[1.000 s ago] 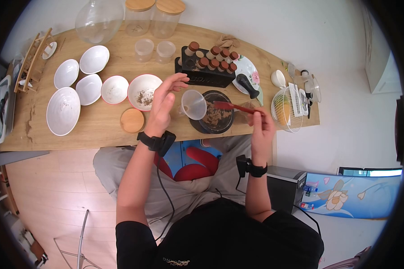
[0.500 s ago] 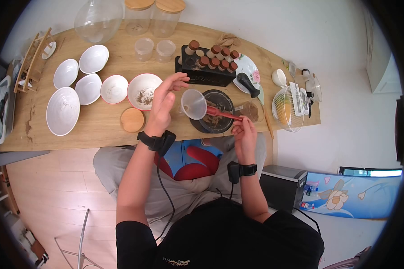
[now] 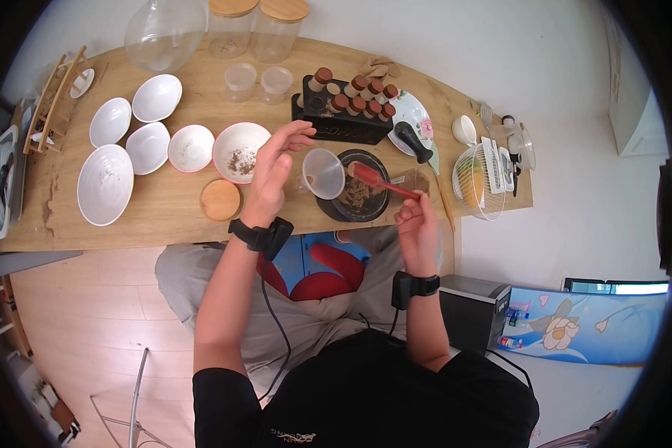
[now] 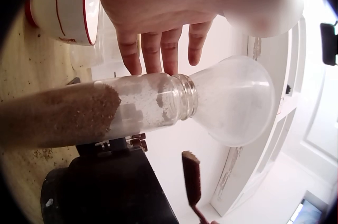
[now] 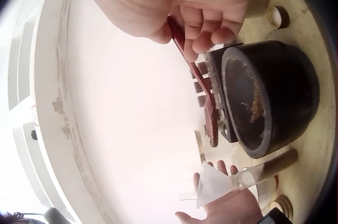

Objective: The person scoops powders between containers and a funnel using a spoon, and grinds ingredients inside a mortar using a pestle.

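Note:
My left hand [image 3: 270,179] is raised with its fingers straight, its fingertips right at a clear glass bottle [image 4: 150,102]. That bottle stands upright, part filled with brown powder, and a translucent funnel [image 3: 323,174] sits in its mouth. My right hand [image 3: 418,233] pinches the handle of a red spatula [image 3: 384,184] between thumb and fingers. Brown powder lies on the spatula's blade [image 4: 191,176], which is raised over a black mortar [image 5: 285,92]. Inside the mortar is more brown powder [image 3: 360,196]. A wooden lid [image 3: 221,201] lies left of my left hand.
A black rack [image 3: 347,131] of corked vials stands behind the mortar. Beside it, a black pestle [image 3: 411,142] lies on a floral plate [image 3: 424,123]. Several white bowls [image 3: 105,185] fill the left side. A wire basket [image 3: 478,181] and a clear container [image 3: 417,181] stand at the right.
My right hand moved left with the spatula, bringing its blade to the funnel's edge, then drew back a little to the right and lifted the blade. My left hand has stayed in place.

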